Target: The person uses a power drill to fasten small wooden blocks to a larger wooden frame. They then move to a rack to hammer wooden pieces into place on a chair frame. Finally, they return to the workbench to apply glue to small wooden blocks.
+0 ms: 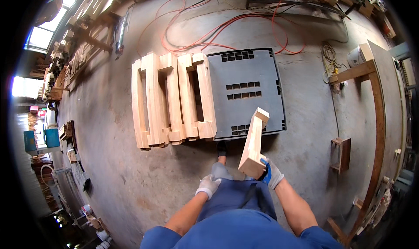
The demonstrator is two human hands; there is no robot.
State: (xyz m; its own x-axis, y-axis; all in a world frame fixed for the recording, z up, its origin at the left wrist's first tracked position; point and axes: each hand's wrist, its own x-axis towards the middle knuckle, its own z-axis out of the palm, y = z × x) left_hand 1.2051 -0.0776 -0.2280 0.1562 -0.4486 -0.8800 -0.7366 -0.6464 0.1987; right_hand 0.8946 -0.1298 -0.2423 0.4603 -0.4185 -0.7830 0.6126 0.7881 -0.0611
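Currently fingers of the right hand grip a wooden piece; the left hand, half-curled, is beside a knee

The gloved right hand grips the near end of a pale wooden piece tilted over the corner of a grey pallet, while the gloved left hand hangs by the person's thigh. Similar wooden pieces lie side by side at the pallet's left.

My left hand plus my right hand: two. Wooden piece I'm gripping: one. Grey pallet: one. Stacked wooden pieces: several, overlap hides exact count. Teal boxes: two.
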